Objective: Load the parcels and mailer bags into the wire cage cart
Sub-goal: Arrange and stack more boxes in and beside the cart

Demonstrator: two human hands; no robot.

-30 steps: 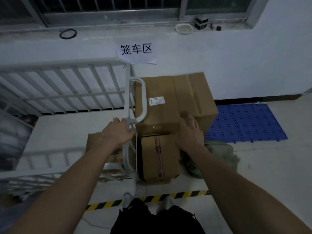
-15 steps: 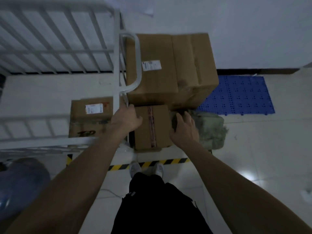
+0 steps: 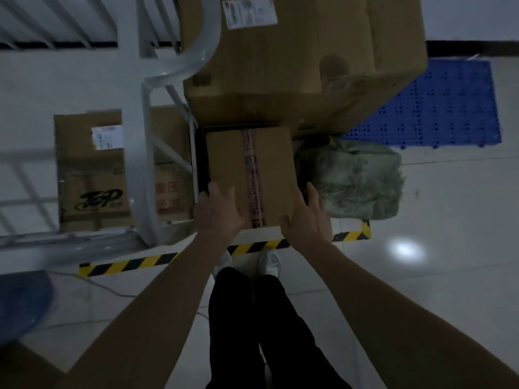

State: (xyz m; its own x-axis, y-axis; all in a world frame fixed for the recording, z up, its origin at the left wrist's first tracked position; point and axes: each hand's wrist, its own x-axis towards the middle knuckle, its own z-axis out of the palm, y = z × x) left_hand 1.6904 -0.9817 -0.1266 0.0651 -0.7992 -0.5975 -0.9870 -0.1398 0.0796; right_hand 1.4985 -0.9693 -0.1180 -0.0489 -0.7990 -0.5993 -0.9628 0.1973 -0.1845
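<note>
Parcels wait outside the cart (image 3: 138,164), whose white post and bars stand just to my left. One printed box (image 3: 90,175) shows behind those bars, inside as far as I can tell.

Big boxes (image 3: 280,66) rise ahead of me, higher than anything else. A blue mat (image 3: 435,108) lies beyond them on the right.

A crumpled grey-green bag (image 3: 351,178) sits on the floor, just beside the small box (image 3: 224,161) I am taking. That box lies between the cart and the bag, its far end close under the stack; whether it touches, I cannot tell.

My left hand (image 3: 217,211) holds its near left corner, thumb on top and fingers down the side. My right hand (image 3: 306,220) holds the near right corner the same way.

Both grips sit at the near end, so I judge the far end may sag and slip as I lift. Raised too steeply, the box could catch the stack's lower edge and nudge the big boxes. Swinging left, my knuckles or the box's corner could strike the post. My right fingers are tight against the bag and may drag it along.
</note>
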